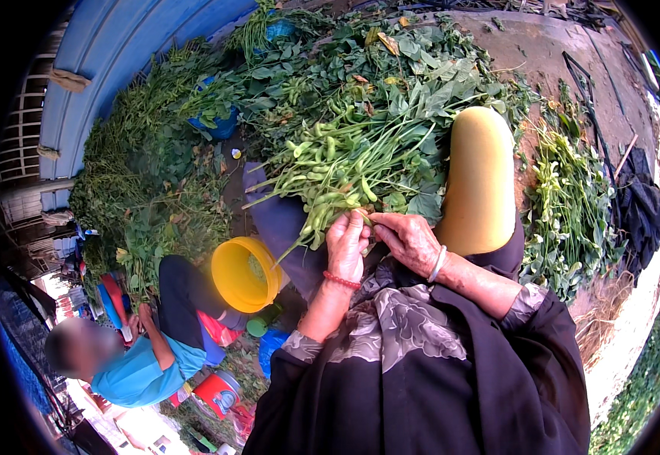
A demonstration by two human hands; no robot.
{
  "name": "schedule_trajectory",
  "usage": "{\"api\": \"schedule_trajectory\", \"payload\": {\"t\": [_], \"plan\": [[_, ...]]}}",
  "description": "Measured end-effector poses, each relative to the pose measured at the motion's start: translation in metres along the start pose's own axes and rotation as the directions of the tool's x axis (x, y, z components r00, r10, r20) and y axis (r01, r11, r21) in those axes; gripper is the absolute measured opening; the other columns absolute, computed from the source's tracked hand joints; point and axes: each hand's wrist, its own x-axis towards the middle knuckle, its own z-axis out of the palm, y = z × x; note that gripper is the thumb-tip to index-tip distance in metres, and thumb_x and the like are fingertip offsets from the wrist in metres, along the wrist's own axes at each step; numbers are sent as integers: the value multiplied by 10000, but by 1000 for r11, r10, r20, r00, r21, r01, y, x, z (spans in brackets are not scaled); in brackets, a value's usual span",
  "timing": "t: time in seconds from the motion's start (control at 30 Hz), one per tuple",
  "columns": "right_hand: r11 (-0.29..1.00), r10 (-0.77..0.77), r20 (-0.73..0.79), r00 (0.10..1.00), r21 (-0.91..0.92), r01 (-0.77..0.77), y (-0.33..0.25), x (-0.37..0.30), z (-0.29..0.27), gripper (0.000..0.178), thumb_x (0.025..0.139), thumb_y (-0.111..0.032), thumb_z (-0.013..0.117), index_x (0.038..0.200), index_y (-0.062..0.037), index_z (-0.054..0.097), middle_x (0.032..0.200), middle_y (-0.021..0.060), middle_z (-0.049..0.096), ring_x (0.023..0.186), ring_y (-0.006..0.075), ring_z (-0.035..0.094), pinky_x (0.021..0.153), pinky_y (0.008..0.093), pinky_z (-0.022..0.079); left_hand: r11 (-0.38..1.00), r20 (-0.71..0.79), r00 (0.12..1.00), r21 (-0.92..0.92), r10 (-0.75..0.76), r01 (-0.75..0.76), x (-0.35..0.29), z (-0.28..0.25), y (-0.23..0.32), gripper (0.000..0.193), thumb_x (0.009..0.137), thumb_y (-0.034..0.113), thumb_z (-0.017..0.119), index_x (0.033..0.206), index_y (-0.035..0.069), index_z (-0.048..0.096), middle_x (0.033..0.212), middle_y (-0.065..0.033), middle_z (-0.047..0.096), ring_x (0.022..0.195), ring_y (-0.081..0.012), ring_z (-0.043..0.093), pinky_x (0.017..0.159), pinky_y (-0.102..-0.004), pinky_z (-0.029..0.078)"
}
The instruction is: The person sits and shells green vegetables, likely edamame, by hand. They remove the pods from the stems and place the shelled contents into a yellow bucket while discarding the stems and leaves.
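Pods [321, 214] — green, on stems — lie in a bunch just ahead of both hands, partly over dark cloth [256, 179]. L hand [347, 244] is narrow, thumb & fingertips pinched at the bunch's near end. R hand [410, 241] is right beside it, fingers curled, thumb & index at L fingertips; can't tell if it grips anything. Yellow bucket [226, 282], tilted, is to the left w/ some green stuff inside. Leafy heap [429, 72] is beyond; co-worker [144, 371] in teal top sits lower left.
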Motion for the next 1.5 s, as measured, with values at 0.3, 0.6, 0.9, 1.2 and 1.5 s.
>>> {"api": "schedule_trajectory", "payload": {"t": [0.3, 0.6, 0.9, 1.2, 1.5], "plan": [[733, 392, 346, 853, 442, -516, 3, 9, -6, 161, 832, -78, 518, 931, 8, 612, 680, 53, 615, 568, 124, 557, 543, 263, 462, 997, 131, 991, 71, -33, 24, 0, -5, 6, 237, 936, 264, 455, 849, 56, 532, 647, 19, 471, 483, -15, 328, 415, -140, 237], [672, 409, 350, 843, 509, -537, 3, 10, -1, 163, 879, -98, 490, 876, -21, 634, 703, -5, 614, 518, 39, 473, 475, 185, 403, 940, 142, 988, 322, 67, -110, -2, -9, 11, 226, 908, 287, 517, 859, 67, 542, 654, 28, 503, 509, -6, 373, 442, -136, 256], [930, 340, -209, 917, 219, -295, 17, 30, 5, 165, 754, -119, 665, 802, -3, 558, 652, 41, 561, 602, 119, 498, 589, 283, 451, 982, 212, 971, -126, -109, 138, 0, -15, 16, 276, 864, 100, 494, 1118, -3, 533, 878, -20, 536, 607, -38, 413, 453, -132, 284], [978, -45, -267, 963, -207, -11, -4, 32, -12, 116, 799, -88, 611, 851, 14, 588, 696, 154, 596, 617, 254, 608, 566, 322, 466, 997, 186, 982, -68, -13, 26, 2, 14, 9, 351, 904, 186, 526, 1228, 59, 480, 877, 6, 540, 642, -27, 424, 459, -130, 297], [985, 106, -142, 984, -122, -123, -3, 10, -17, 150, 836, -105, 548, 924, 8, 593, 716, 177, 610, 713, 330, 615, 623, 356, 484, 991, 51, 997, -115, -57, 63, 20, 31, 0, 237, 877, 236, 571, 969, 18, 563, 739, 28, 508, 612, -21, 425, 469, -137, 322]]}}
